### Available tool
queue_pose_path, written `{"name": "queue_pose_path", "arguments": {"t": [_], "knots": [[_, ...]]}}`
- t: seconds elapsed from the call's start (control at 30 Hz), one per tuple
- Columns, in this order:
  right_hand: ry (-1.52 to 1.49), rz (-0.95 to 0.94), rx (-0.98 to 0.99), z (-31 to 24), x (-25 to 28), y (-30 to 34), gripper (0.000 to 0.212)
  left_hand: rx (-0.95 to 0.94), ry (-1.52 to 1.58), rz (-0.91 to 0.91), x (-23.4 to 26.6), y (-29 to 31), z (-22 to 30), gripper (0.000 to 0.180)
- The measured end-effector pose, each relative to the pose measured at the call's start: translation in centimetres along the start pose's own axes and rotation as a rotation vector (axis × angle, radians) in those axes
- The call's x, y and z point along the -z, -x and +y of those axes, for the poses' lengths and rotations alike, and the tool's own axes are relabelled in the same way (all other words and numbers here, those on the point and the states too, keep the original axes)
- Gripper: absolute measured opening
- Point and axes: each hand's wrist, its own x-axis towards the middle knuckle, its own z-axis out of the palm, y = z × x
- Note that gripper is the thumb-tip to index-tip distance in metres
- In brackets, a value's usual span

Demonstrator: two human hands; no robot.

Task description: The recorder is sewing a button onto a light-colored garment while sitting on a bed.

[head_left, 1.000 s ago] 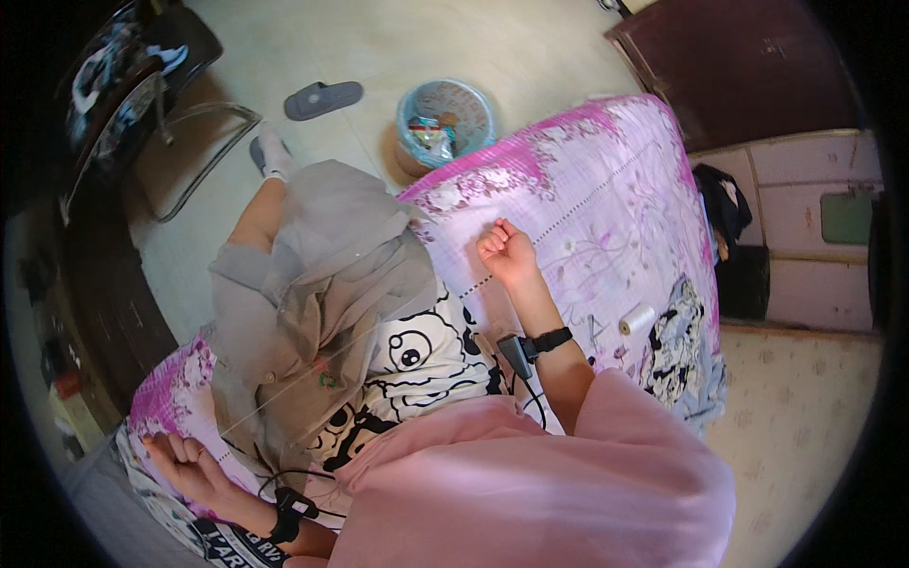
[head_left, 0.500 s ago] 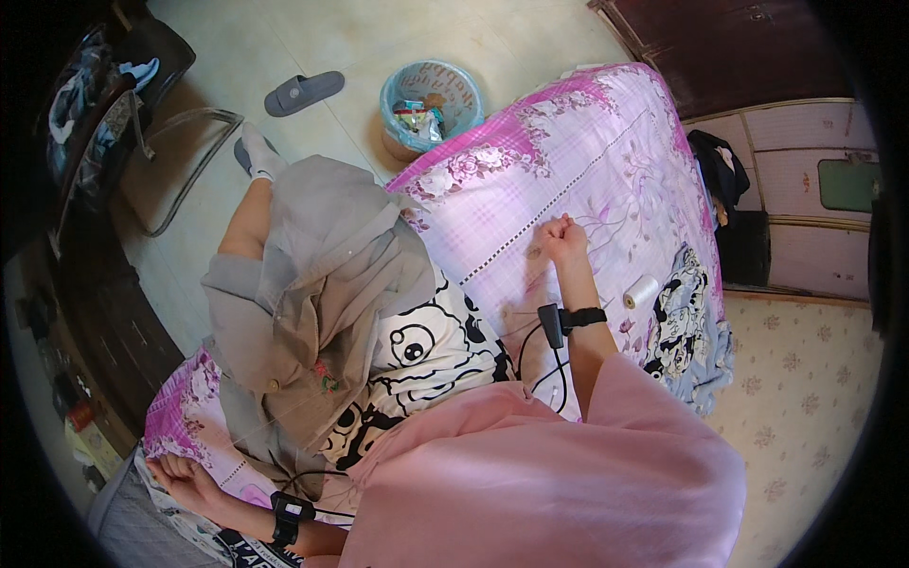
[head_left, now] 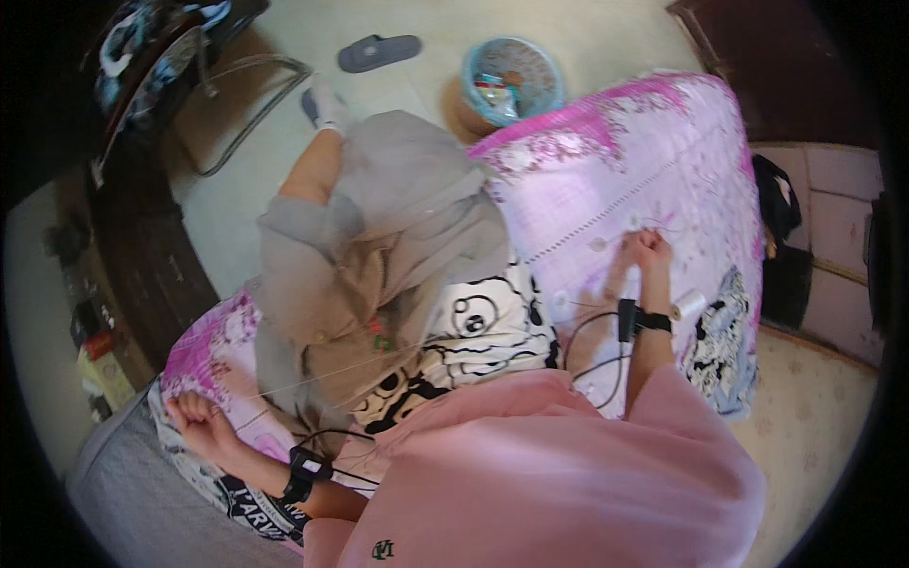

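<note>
A brown garment (head_left: 327, 364) with a button and a small red-and-green patch lies across my lap, over grey cloth (head_left: 407, 180). A thin pale thread (head_left: 331, 376) runs taut over it from beside my left hand. At the bed's left edge, my left hand (head_left: 204, 426) is closed with curled fingers, seemingly around the thread's end. My right hand (head_left: 650, 250) is closed in a pinch above the floral sheet (head_left: 559, 204); what it holds is too small to make out. A white thread spool (head_left: 689, 305) lies beside my right wrist.
Black wrist devices with cables (head_left: 592, 327) sit on both forearms. Crumpled patterned cloth (head_left: 721, 346) lies right of the spool. Beyond the bed stand a lined waste bin (head_left: 540, 76) and a grey slipper (head_left: 379, 54). A metal-framed chair (head_left: 256, 118) holds clothes at the far left.
The view has shifted, moving most of the scene rightward. My hands have spread a little farther apart, the right one outward toward the spool's side. Both remain closed.
</note>
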Motion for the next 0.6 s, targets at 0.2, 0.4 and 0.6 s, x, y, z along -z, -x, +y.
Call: {"name": "queue_pose_path", "arguments": {"t": [0.2,0.4,0.6], "knots": [[0.016,-0.146,0.034,-5.0,4.7,-5.2,0.017,-0.033,0.098,0.002,0.0,1.0,0.1,0.025],[-0.103,0.005,-0.12,3.7,-0.5,4.4,0.014,-0.177,0.066,0.021,-0.7,2.6,2.7,0.018],[-0.032,-0.032,-0.035,1.6,-1.7,4.7,0.014,-0.259,-0.072,-0.03,0.9,3.5,4.2,0.013]]}}
